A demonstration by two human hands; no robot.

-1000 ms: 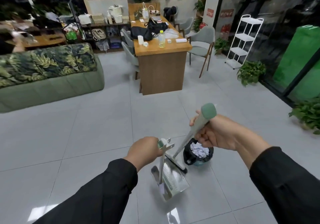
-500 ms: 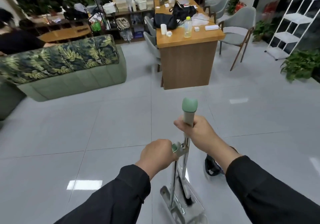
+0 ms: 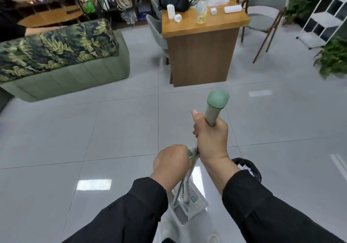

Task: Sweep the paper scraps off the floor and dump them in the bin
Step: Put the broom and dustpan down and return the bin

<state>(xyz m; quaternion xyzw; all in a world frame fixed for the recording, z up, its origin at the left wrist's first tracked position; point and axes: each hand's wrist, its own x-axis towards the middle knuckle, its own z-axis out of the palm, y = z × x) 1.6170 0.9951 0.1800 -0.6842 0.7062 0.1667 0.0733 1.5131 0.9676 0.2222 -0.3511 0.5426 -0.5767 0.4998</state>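
The right hand (image 3: 211, 141) is clamped around the beige broom handle with a rounded green cap (image 3: 216, 105), thumb up along the shaft, the handle rising toward twelve o'clock. Just at its eight o'clock, the left hand (image 3: 171, 161) is fisted tight on the green-tipped handle of the shiny metal dustpan (image 3: 189, 203), whose pan hangs below both wrists, near the grey tiled floor (image 3: 112, 130). At four o'clock from the right hand, partly hidden by the black sleeve (image 3: 262, 205), stands the black-lined round bin (image 3: 247, 165) with white paper scraps (image 3: 244, 167) showing at its rim. Farther off at twelve o'clock is a wooden counter (image 3: 202, 41); a green sofa with leaf-print cushions (image 3: 62, 58) lies at ten o'clock.
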